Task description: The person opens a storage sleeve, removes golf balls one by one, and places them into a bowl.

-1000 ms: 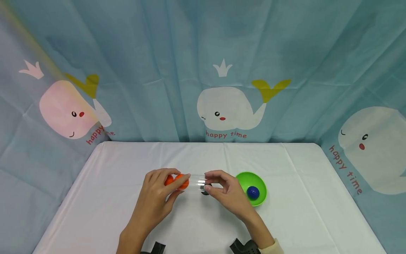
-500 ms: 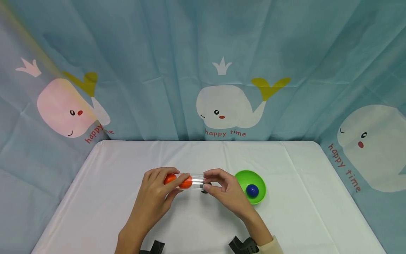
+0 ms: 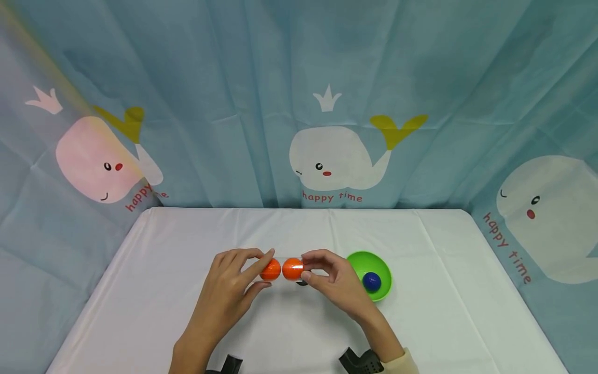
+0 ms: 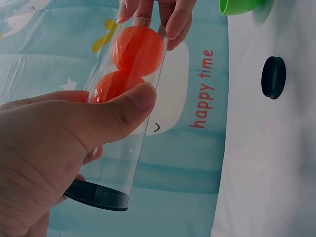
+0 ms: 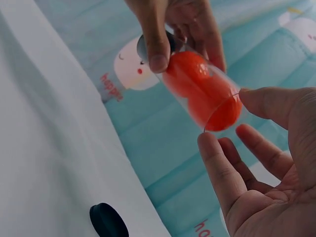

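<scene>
Two hands met over the middle of the white-clothed table (image 3: 187, 311), sharing a clear plastic tube (image 4: 123, 143) held level above it. The left hand (image 3: 231, 291) pinched the tube between thumb and fingers near its capped end — a flat black cap (image 4: 96, 195) closed that end in the left wrist view. The right hand (image 3: 334, 283) had its fingers loosely spread around the open mouth, fingertips (image 5: 217, 148) touching the rim, the palm cupped just beyond it.

Inside the tube sat two orange balls (image 3: 282, 269), smooth and glossy, touching one another; the nearer one lay right at the open mouth in the right wrist view. Both hands kept the tube's ends from the head camera.

Beneath the tube, on the cloth, lay a small round black lid (image 5: 107, 221), flat and matte, partly hidden by the right hand from above. Just right of that hand stood a bright green plastic bowl (image 3: 380, 267), round and shallow, holding one dark blue ball (image 3: 371, 281).

Behind the table hung a soft blue fabric backdrop (image 3: 233, 78) — creased, printed with white whales and the words "happy time".
</scene>
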`<move>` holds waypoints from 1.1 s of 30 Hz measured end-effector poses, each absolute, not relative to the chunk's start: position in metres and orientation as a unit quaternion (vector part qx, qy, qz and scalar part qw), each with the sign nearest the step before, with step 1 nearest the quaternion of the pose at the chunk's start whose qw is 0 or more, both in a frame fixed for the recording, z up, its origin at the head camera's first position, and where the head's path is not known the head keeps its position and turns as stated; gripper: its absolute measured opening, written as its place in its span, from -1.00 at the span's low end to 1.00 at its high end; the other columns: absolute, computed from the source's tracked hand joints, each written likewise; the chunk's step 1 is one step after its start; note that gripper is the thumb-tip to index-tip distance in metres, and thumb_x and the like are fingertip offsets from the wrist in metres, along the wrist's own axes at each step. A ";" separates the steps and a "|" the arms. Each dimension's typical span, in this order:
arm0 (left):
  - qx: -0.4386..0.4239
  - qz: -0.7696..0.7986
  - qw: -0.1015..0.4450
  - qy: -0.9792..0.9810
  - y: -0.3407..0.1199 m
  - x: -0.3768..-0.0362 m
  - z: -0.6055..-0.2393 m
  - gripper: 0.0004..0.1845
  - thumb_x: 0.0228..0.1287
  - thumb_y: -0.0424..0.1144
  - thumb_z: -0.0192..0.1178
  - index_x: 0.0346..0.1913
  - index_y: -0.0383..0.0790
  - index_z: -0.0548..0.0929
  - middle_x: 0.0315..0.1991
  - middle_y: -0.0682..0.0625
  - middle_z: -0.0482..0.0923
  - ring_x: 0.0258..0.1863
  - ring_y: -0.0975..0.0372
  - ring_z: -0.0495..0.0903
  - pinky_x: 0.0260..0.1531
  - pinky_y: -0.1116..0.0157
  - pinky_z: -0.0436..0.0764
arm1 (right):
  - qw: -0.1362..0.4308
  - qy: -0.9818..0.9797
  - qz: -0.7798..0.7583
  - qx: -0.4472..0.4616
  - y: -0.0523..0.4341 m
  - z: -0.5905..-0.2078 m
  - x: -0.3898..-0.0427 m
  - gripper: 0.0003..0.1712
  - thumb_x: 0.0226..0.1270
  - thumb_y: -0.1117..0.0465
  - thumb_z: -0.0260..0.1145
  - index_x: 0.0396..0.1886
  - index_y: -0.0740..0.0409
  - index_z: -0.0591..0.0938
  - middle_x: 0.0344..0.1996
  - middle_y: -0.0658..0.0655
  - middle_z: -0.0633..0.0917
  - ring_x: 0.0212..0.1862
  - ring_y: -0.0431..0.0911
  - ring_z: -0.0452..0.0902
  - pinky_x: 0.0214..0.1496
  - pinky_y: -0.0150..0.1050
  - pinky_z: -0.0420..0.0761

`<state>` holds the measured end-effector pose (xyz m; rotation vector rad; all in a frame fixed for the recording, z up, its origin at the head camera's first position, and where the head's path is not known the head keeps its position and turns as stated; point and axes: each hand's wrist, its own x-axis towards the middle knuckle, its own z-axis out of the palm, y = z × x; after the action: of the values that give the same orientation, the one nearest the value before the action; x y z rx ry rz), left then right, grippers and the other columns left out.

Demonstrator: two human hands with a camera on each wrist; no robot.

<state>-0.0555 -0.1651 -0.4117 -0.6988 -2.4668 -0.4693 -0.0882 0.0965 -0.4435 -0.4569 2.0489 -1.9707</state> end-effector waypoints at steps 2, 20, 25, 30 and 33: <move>-0.260 -0.166 0.271 -0.911 -0.165 -0.055 -0.412 -0.24 -0.18 -0.23 0.76 0.24 0.06 0.76 0.02 0.02 0.68 0.08 0.08 0.63 0.19 0.06 0.48 | 0.133 0.709 -0.675 -0.156 0.097 -0.444 -0.088 -0.58 0.47 0.17 0.44 0.26 0.10 0.64 0.22 0.16 0.70 0.22 -0.02 0.67 0.15 -0.30 0.77; -0.266 -0.180 0.272 -0.907 -0.164 -0.054 -0.411 -0.31 -0.03 -0.27 0.69 0.24 0.12 0.74 0.08 0.02 0.65 0.10 0.09 0.59 0.20 0.04 0.41 | 0.135 0.685 -0.692 -0.186 0.102 -0.445 -0.089 -0.59 0.48 0.25 0.41 0.27 0.12 0.63 0.20 0.26 0.68 0.19 0.04 0.67 0.12 -0.28 0.77; -0.266 -0.183 0.269 -0.907 -0.165 -0.053 -0.410 -0.33 0.00 -0.25 0.67 0.26 0.13 0.73 0.08 0.02 0.65 0.11 0.09 0.59 0.20 0.04 0.41 | 0.136 0.679 -0.695 -0.194 0.103 -0.444 -0.089 -0.58 0.50 0.25 0.38 0.30 0.15 0.60 0.22 0.28 0.66 0.21 -0.02 0.68 0.16 -0.28 0.76; -0.265 -0.186 0.266 -0.908 -0.165 -0.053 -0.409 -0.34 0.04 -0.23 0.66 0.27 0.14 0.73 0.09 0.02 0.64 0.12 0.10 0.59 0.22 0.04 0.40 | 0.146 0.677 -0.698 -0.182 0.101 -0.443 -0.088 -0.55 0.47 0.24 0.42 0.30 0.14 0.60 0.21 0.20 0.67 0.23 -0.03 0.67 0.15 -0.25 0.78; -0.265 -0.189 0.266 -0.908 -0.166 -0.053 -0.409 -0.35 0.05 -0.22 0.65 0.27 0.14 0.73 0.09 0.02 0.64 0.13 0.10 0.59 0.22 0.04 0.40 | 0.148 0.675 -0.700 -0.178 0.101 -0.443 -0.088 -0.55 0.45 0.25 0.44 0.29 0.14 0.60 0.20 0.18 0.67 0.23 -0.01 0.67 0.15 -0.23 0.78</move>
<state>-0.0530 -0.1656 -0.4086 -0.7155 -2.4513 -0.5094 -0.0883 0.1009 -0.4433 -0.5120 1.9428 -2.0142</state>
